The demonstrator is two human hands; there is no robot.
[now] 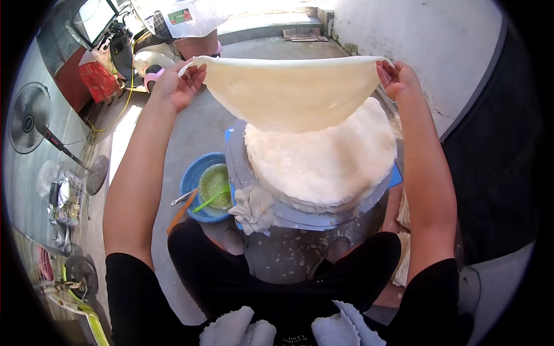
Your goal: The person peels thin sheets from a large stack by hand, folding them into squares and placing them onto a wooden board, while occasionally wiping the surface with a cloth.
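A thin, pale round sheet (pixel 288 92) hangs stretched between my hands, its top edge nearly straight and its lower edge curving down. My left hand (pixel 183 86) pinches its left corner, and my right hand (pixel 398 79) pinches its right corner. Under and behind the sheet's lower edge lies a thick stack of similar white round sheets (pixel 323 167). The stack rests on a grey round board (pixel 288 214) in front of my knees. A crumpled whitish cloth (pixel 253 210) lies on the board's near left edge.
Left of the board, a blue basin (pixel 189 179) holds a green bowl (pixel 214 183) and utensils. A standing fan (pixel 29 118) is at far left, a scooter (pixel 124 57) at upper left. A white wall (pixel 421 46) runs along the right. Folded pale sheets (pixel 402 259) lie beside my right knee.
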